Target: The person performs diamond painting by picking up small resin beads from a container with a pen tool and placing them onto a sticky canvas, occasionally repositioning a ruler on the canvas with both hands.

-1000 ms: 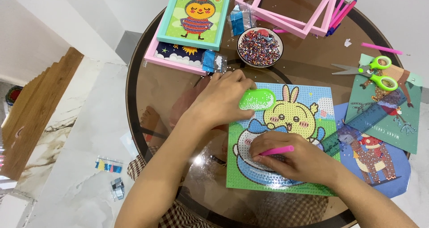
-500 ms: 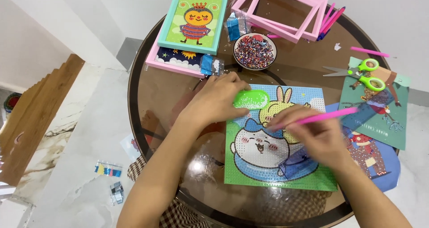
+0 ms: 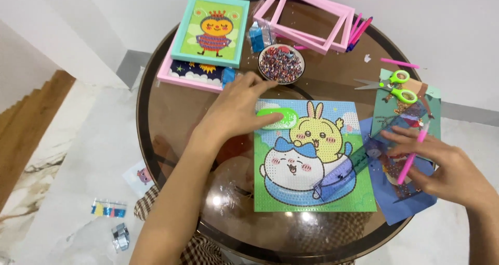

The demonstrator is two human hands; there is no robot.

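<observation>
Resting on the round brown glass worktop [image 3: 171, 119], the left hand [image 3: 236, 111] lies palm down with fingers loosely spread; its fingertips cover the left end of a small oval green tray [image 3: 278, 118]. That tray sits on the upper left corner of the square bead-art canvas with a yellow rabbit and a white blue-eared animal [image 3: 312, 156], which lies at the middle of the worktop toward the near edge.

Right hand [image 3: 442, 163] is over the right edge of the worktop, fingers partly open, pinching a slim pink applicator pen [image 3: 412, 156] between thumb and forefinger; the pen runs steeply, its upper end pointing to the far edge. Under this hand lie a blue picture sheet [image 3: 395, 205] and, further back, a teal picture sheet [image 3: 410, 111]. The hand is just beside the canvas's right edge, not touching it.

A translucent blue plastic ruler [image 3: 343, 174] lies slantwise across the canvas's lower right part, between the two hands.

Far side of worktop: small round bowl of mixed coloured beads [image 3: 281, 63], just beyond the left fingertips. Left of it, a teal-framed chick picture [image 3: 210, 28] stacked on a pink-framed one [image 3: 187, 75]. Empty pink frames [image 3: 306, 15] at the far edge. Green-handled scissors [image 3: 395, 88] near the far right edge.
</observation>
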